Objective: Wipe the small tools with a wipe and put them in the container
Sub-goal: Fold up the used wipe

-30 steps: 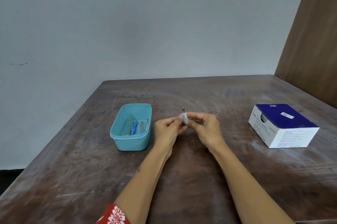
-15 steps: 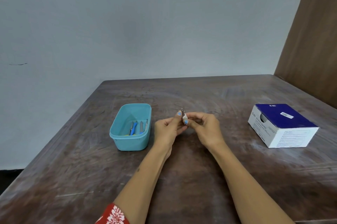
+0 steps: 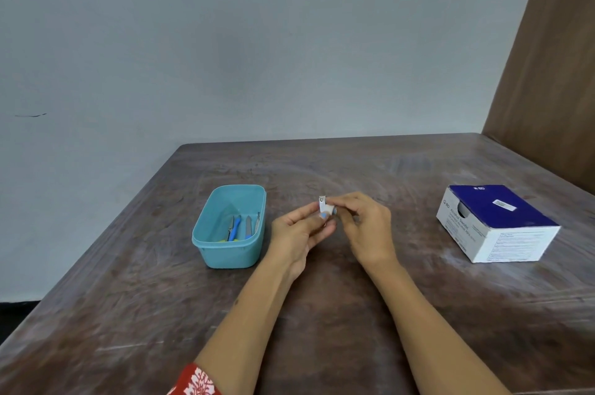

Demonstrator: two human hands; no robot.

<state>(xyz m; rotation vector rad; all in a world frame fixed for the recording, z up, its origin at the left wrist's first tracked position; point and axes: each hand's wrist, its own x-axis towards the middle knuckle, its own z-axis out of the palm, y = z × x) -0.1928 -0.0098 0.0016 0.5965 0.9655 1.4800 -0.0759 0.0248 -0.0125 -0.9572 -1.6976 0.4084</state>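
Observation:
Both hands meet above the middle of the wooden table (image 3: 322,314). My left hand (image 3: 297,233) pinches a small metal tool (image 3: 322,201), whose tip pokes up between the fingertips. My right hand (image 3: 365,227) presses a small white wipe (image 3: 327,210) around the tool's lower part. Left of the hands stands a turquoise plastic container (image 3: 206,233), holding several small tools (image 3: 240,227) with blue and grey handles.
A blue-and-white box of alcohol swabs (image 3: 495,224) sits on the right side of the table, its opening facing left. A grey wall runs behind the table, and a brown wooden panel (image 3: 553,72) rises at the far right.
The tool has turned between my fingers and less of it sticks out above the wipe. Both hands stay in the same spot.

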